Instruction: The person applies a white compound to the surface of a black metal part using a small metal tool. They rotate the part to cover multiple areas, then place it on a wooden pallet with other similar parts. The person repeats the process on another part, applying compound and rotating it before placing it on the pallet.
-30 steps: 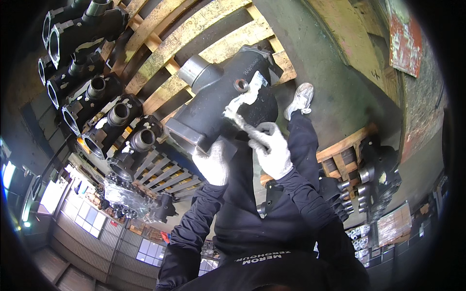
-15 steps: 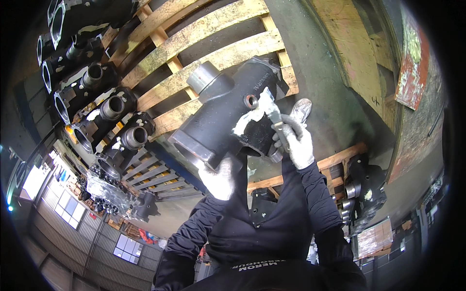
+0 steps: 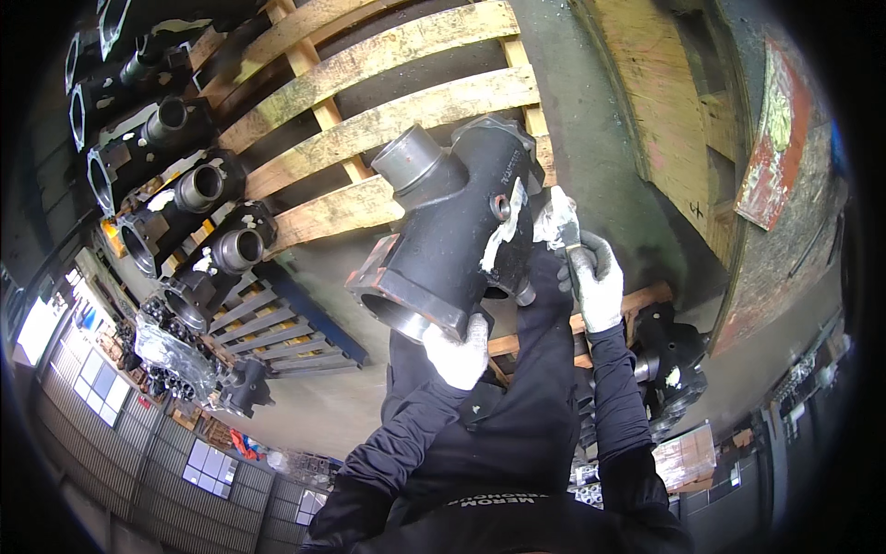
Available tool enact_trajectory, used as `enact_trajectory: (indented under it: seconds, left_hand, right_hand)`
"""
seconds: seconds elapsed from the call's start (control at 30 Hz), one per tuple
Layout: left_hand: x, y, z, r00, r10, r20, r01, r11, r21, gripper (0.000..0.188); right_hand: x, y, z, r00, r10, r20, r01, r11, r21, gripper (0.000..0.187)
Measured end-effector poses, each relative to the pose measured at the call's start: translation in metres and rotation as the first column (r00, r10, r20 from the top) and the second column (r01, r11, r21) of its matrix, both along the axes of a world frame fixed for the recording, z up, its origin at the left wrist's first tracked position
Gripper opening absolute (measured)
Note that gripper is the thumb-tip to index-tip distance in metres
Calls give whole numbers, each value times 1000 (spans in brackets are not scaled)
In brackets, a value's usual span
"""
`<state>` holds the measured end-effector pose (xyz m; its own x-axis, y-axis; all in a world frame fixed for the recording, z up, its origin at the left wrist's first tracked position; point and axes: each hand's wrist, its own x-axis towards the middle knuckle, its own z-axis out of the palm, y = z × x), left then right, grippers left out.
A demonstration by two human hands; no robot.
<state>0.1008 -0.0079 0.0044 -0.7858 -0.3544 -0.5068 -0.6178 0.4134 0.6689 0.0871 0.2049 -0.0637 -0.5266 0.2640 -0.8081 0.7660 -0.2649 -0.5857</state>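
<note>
A large black metal pipe casting (image 3: 452, 226) with a bare-metal round neck is tilted in front of me, partly over a wooden pallet. My left hand (image 3: 459, 353), in a white glove, grips the edge of its near flange; some of the fingers are hidden by the metal. White putty (image 3: 503, 231) is smeared down the casting's right side, beside a small threaded hole. My right hand (image 3: 598, 284), also gloved, is closed round the handle of a putty knife (image 3: 576, 258). A lump of white putty covers the blade, just apart from the casting.
The slatted wooden pallet (image 3: 397, 125) lies beyond the casting. Similar black castings (image 3: 198, 189) with putty patches line the left. Below them is a grey slatted pallet (image 3: 277, 328). Plywood (image 3: 646, 92) and a putty-smeared red board (image 3: 777, 138) lie right. More castings (image 3: 669, 360) stand at lower right.
The putty knife has come off the casting and moved right, now carrying a lump of putty. Less putty is left on the casting. The casting has turned, its flange opening now showing.
</note>
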Motion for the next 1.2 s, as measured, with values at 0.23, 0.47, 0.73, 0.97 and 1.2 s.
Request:
enact_trajectory:
  seconds: [0.23, 0.47, 0.73, 0.97, 1.2]
  left_hand:
    - [11, 21, 0, 989, -132, -73, 128, 990, -60, 21]
    - [6, 11, -4, 970, -242, -2, 240, 962, -133, 33]
    - [19, 36, -20, 998, 52, 34, -53, 997, 52, 32]
    - [11, 30, -21, 995, 50, 86, -39, 991, -125, 48]
    - [5, 52, -17, 988, 115, 100, -110, 992, -58, 53]
  right_hand:
    - [1, 12, 7, 999, -35, 21, 34, 999, 41, 31]
    - [5, 35, 26, 997, -53, -62, 61, 986, 152, 29]
    - [29, 164, 60, 884, -363, -295, 467, 725, 506, 22]
    - [22, 256, 40, 911, -287, -297, 413, 603, 683, 24]
    - [22, 273, 21, 909, -302, -287, 417, 646, 639, 21]
